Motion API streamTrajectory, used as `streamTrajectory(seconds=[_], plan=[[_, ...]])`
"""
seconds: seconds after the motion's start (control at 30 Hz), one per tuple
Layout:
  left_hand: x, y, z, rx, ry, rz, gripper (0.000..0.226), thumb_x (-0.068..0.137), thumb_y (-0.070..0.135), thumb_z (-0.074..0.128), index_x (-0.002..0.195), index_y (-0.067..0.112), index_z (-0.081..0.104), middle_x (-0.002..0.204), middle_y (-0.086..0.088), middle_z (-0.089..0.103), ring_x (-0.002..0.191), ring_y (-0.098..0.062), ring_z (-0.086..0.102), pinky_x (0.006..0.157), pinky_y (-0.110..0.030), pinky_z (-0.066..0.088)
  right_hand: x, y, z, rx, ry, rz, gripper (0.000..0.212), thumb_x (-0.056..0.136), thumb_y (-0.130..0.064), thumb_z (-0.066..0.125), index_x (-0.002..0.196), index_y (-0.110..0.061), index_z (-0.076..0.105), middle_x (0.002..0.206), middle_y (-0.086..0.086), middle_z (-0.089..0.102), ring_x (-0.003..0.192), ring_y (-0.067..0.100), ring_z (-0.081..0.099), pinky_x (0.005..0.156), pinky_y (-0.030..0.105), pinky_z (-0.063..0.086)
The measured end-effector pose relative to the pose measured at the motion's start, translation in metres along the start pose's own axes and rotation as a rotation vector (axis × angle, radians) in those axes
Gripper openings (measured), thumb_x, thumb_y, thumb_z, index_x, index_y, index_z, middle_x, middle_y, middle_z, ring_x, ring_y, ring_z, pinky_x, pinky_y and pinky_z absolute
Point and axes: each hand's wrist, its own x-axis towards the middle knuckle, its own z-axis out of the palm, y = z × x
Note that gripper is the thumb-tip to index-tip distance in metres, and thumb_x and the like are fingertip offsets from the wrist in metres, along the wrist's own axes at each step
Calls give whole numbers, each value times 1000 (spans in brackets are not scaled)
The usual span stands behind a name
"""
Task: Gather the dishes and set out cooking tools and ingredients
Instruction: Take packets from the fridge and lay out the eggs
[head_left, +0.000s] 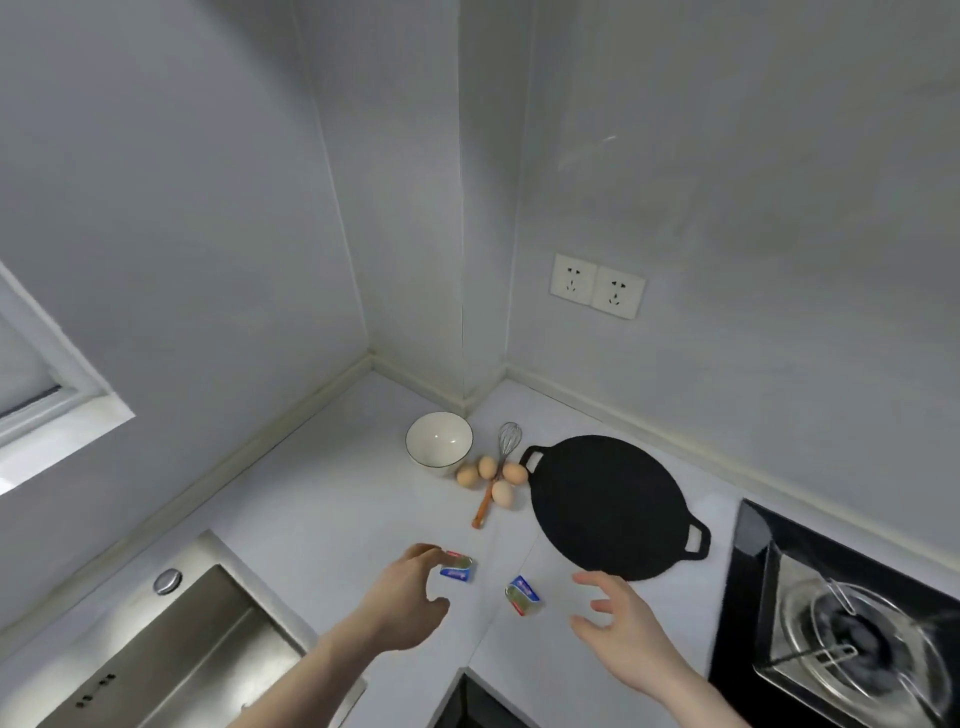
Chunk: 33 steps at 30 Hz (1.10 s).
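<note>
On the tabletop (322, 519) between the hands lie two small foil packets: the left hand (400, 597) touches the left packet (457, 567) with loosely curled fingertips, while the right hand (623, 618), spread and empty, hovers beside the right packet (523, 595).

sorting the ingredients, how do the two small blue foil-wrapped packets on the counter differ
The left small blue foil-wrapped packet is touched by the left hand; the right small blue foil-wrapped packet lies untouched, apart from the right hand. The left packet lies roughly level in the view; the right one is turned diagonally. Both share blue, red and silvery wrapping and rest on the white counter.
</note>
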Motion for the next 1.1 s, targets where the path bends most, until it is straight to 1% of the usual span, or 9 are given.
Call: streamTrajectory(seconds=[0.13, 0.23, 0.3, 0.4, 0.47, 0.6, 0.77, 0.9, 1.1], plan=[[46, -4, -2, -9, -59, -4, 48, 85, 19, 59, 132, 27, 57, 140, 11, 48, 123, -11, 55, 97, -13, 38, 23, 6, 0, 5, 16, 87, 45, 90, -28, 67, 131, -38, 52, 136, -18, 44, 120, 7, 54, 82, 15, 49], [67, 1, 1, -37, -88, -22, 46, 88, 18, 58, 133, 25, 56, 136, 8, 47, 116, -14, 60, 90, -15, 43, 39, 13, -7, 84, 59, 186, 46, 90, -22, 68, 133, -31, 55, 137, -11, 50, 115, 11, 58, 82, 21, 48], [84, 4, 2, -43, -97, -38, 46, 88, 21, 60, 133, 26, 56, 135, 5, 47, 116, -16, 60, 91, -20, 46, 51, 17, -10, 126, 98, 239, 47, 90, -18, 68, 135, -26, 55, 134, -8, 52, 108, 11, 61, 85, 23, 46], [107, 11, 1, -47, -93, -43, 49, 83, 19, 60, 131, 26, 56, 132, 4, 47, 111, -18, 60, 82, -24, 51, 64, 28, -13, 105, 131, 301, 52, 90, -15, 67, 139, -20, 53, 137, -3, 50, 106, 14, 58, 93, 24, 42], [122, 17, 0, -18, -90, -40, 47, 81, 18, 59, 128, 25, 56, 130, 3, 48, 110, -19, 60, 84, -25, 50, 72, 37, -13, 70, 146, 330, 54, 88, -15, 67, 140, -19, 52, 140, 1, 48, 105, 15, 59, 93, 25, 43], [148, 25, 2, 30, -61, -46, 50, 82, 17, 60, 131, 24, 54, 131, 2, 49, 109, -21, 61, 91, -29, 49, 88, 46, -14, -1, 138, 342, 55, 88, -16, 65, 141, -21, 50, 126, -2, 42, 104, 18, 60, 93, 29, 50], [171, 28, 4, 29, 16, -107, 53, 86, 21, 65, 137, 24, 50, 139, 0, 48, 116, -23, 60, 96, -31, 51, 124, 27, -7, -47, 117, 261, 51, 88, -17, 67, 138, -23, 54, 127, -3, 49, 103, 13, 60, 95, 31, 53], [178, 23, 5, 65, 77, -151, 51, 88, 25, 65, 136, 24, 49, 146, 1, 41, 116, -26, 61, 94, -37, 52, 156, -6, 6, -126, 51, 146, 48, 93, -22, 67, 137, -30, 52, 136, -7, 46, 116, 15, 58, 94, 31, 54], [191, 17, 9, 118, 117, -102, 50, 93, 23, 59, 141, 24, 42, 156, 4, 29, 118, -28, 60, 92, -39, 51, 205, -46, 39, -317, 19, -83, 53, 93, -26, 68, 142, -31, 48, 140, -7, 44, 124, 15, 55, 100, 29, 51]])
